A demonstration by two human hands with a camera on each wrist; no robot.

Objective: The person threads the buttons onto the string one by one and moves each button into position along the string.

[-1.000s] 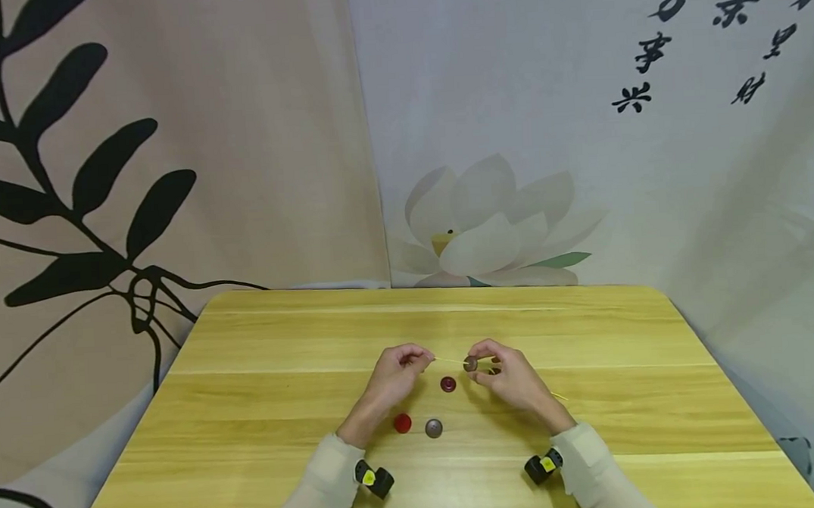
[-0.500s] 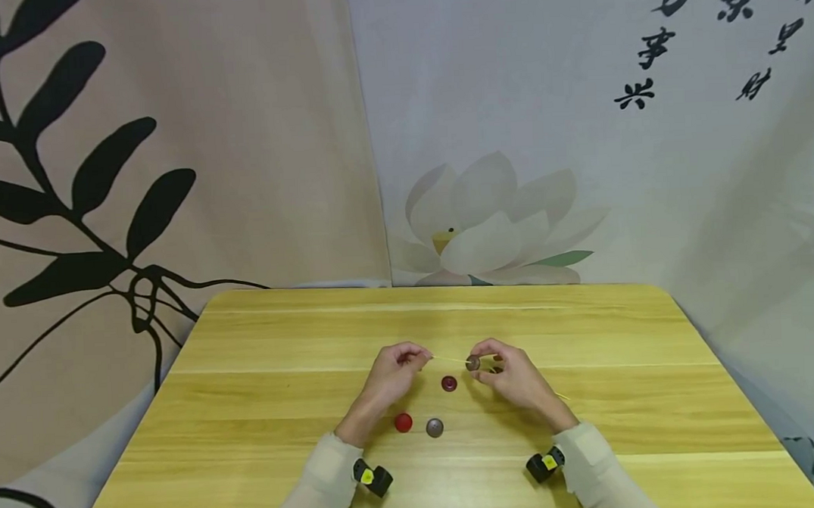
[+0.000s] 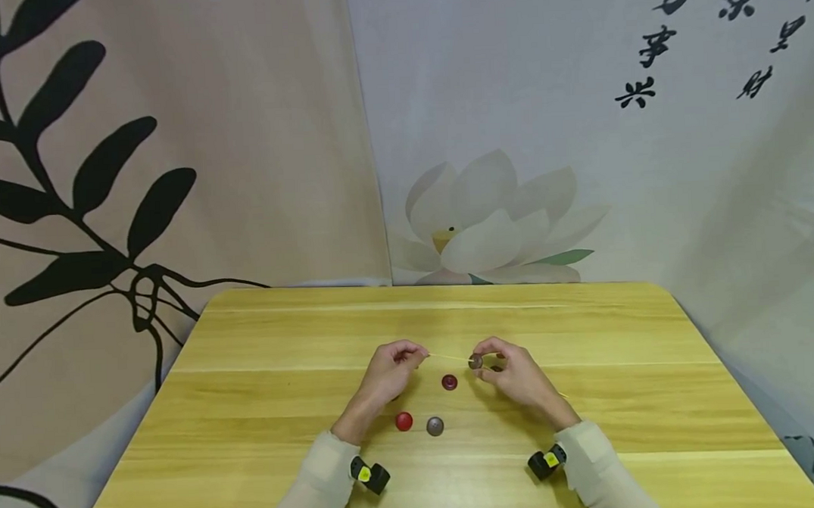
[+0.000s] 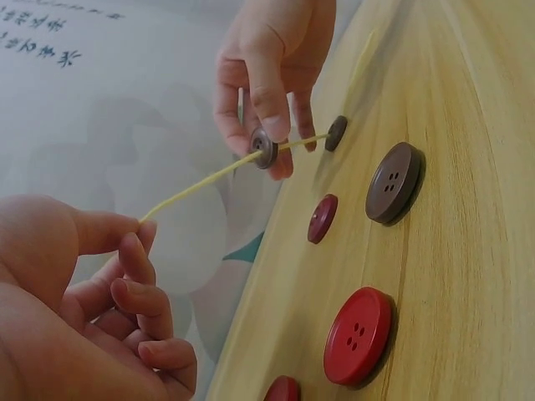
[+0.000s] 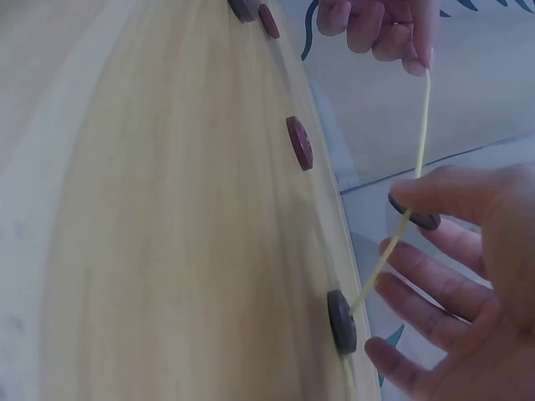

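My left hand (image 3: pixel 391 370) pinches the end of a yellow string (image 4: pixel 196 186) between thumb and index finger. Across from it, my right hand (image 3: pixel 512 376) holds a small brown button (image 4: pixel 263 148) by its edges, and the string passes through it. Farther along the string, beyond the right fingers, a second dark button (image 5: pixel 341 322) is threaded, close to the tabletop in the left wrist view. Below the hands lie a maroon button (image 3: pixel 450 382), a bright red button (image 3: pixel 404 421) and a grey-brown button (image 3: pixel 435 426).
Another red button (image 4: pixel 282 389) shows at the bottom of the left wrist view, mostly hidden by the left arm in the head view. The wooden table (image 3: pixel 281 335) has rounded far corners. Printed curtains (image 3: pixel 272 138) hang behind it.
The hands have drawn slightly apart, the left one to the left and the right one, with its button, to the right. More string shows between them. The loose buttons lie as before.
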